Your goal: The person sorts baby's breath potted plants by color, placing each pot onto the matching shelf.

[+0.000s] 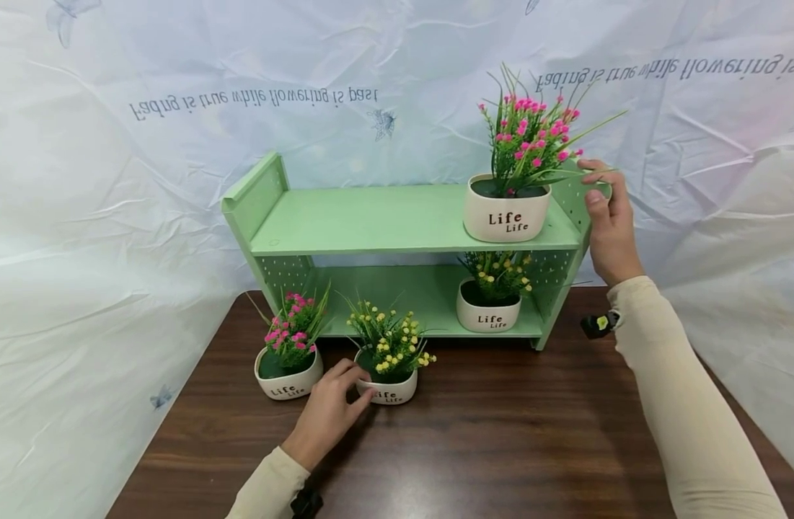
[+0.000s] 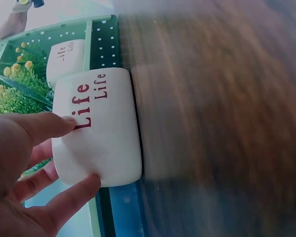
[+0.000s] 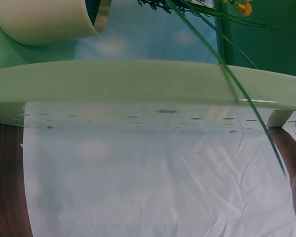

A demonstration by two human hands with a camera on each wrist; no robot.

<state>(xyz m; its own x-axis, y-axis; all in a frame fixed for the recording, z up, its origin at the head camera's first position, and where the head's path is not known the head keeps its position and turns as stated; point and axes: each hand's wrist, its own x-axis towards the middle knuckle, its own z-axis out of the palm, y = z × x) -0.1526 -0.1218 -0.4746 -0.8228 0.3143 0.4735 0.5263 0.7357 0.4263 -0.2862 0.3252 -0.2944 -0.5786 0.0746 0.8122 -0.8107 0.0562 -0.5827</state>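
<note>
My left hand (image 1: 328,411) holds a potted plant with yellow flowers (image 1: 397,346) by the left side of its white "Life" pot, on the table in front of the green shelf (image 1: 364,216). In the left wrist view the thumb and a finger press the white pot (image 2: 101,128). At the shelf's right end, my right hand (image 1: 611,223) grips the upper edge of the side panel (image 3: 153,84). Just left of that hand, a pink-flowered potted plant (image 1: 507,209) stands on the upper shelf, its long leaves reaching toward the fingers.
Another pink-flowered potted plant (image 1: 289,375) stands on the table (image 1: 474,447) at the left, close to my left hand. On the lower shelf, at the right, sits a second yellow-flowered potted plant (image 1: 490,310). A printed white cloth (image 1: 422,94) hangs behind and at both sides.
</note>
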